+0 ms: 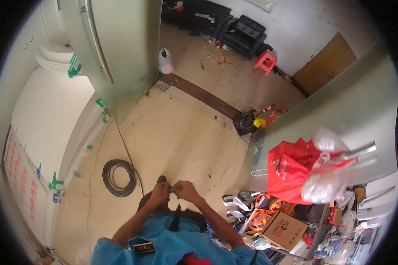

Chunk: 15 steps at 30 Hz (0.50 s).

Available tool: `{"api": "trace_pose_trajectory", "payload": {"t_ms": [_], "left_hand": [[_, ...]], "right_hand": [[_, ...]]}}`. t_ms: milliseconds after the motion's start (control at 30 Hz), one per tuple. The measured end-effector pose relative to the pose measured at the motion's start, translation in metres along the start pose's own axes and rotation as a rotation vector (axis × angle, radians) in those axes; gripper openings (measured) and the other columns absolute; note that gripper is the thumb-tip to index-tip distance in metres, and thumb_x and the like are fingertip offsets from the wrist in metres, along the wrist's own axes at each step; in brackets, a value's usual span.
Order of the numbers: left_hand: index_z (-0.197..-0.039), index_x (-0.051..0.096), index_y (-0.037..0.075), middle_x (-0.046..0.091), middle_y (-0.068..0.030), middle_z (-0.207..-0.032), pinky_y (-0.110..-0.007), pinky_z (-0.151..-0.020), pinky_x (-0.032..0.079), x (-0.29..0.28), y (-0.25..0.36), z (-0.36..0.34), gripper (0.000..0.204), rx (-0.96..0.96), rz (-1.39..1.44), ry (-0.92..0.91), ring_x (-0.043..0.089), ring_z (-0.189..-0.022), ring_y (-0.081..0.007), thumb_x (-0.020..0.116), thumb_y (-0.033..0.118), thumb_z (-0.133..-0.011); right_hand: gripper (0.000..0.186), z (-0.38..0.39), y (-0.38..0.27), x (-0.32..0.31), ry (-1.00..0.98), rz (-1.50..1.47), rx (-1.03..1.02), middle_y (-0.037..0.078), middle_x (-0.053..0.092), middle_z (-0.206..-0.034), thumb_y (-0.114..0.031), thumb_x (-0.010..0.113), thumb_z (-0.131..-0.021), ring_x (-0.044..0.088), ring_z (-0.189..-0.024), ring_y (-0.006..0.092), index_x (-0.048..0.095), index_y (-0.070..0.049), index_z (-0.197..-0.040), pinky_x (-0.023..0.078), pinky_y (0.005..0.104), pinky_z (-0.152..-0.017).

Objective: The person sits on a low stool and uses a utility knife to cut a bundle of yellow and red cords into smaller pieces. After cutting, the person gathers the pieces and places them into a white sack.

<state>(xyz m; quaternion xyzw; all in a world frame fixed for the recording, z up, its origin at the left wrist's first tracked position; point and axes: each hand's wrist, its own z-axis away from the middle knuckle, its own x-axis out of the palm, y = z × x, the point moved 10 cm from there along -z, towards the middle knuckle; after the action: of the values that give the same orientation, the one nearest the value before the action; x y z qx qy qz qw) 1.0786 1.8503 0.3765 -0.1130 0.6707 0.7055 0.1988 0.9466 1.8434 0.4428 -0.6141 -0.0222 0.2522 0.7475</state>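
Observation:
My left hand [159,194] and my right hand [185,191] meet in front of my body, low in the middle of the picture. Both are closed, with the fingertips pinched together around something small that I cannot make out. A coil of dark cable [132,185] lies on the tiled floor to the left of my hands. One length of the cable runs from it up toward the glass door, and another stretch passes down beside my left forearm.
Glass doors [124,53] stand at left and right of a doorway. A red bag [287,168] hangs from the right handle. Below it sit a cardboard box [285,230] and heaped clutter. Beyond the threshold are a pink stool [265,61] and a black armchair [243,37].

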Motion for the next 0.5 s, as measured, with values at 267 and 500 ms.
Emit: {"api": "trace_pose_trajectory", "payload": {"t_ms": [267,500], "left_hand": [[-0.073,0.059,-0.004,0.051,-0.0057,-0.055,-0.035,-0.047,0.044,-0.039,0.064,-0.291,0.051,-0.162,0.192,-0.186,0.052,-0.050,-0.0179,0.051,0.040,-0.099],[-0.069,0.052,0.005,0.038,0.0008,-0.050,-0.028,-0.033,0.027,-0.044,0.031,-0.521,0.063,-0.702,0.580,-0.039,0.034,-0.035,-0.0109,0.049,0.064,-0.092]], "right_hand": [[0.028,-0.134,0.036,-0.179,0.256,-0.515,0.408,0.010,0.066,-0.073,-0.024,0.067,-0.091,0.066,-0.060,0.0178,0.066,0.002,-0.099,0.057,0.0291,-0.055],[0.026,-0.286,0.130,-0.350,0.460,-0.607,0.540,0.009,0.065,-0.072,-0.026,0.069,-0.089,0.066,-0.059,0.0193,0.068,0.000,-0.094,0.057,0.0310,-0.056]]}}
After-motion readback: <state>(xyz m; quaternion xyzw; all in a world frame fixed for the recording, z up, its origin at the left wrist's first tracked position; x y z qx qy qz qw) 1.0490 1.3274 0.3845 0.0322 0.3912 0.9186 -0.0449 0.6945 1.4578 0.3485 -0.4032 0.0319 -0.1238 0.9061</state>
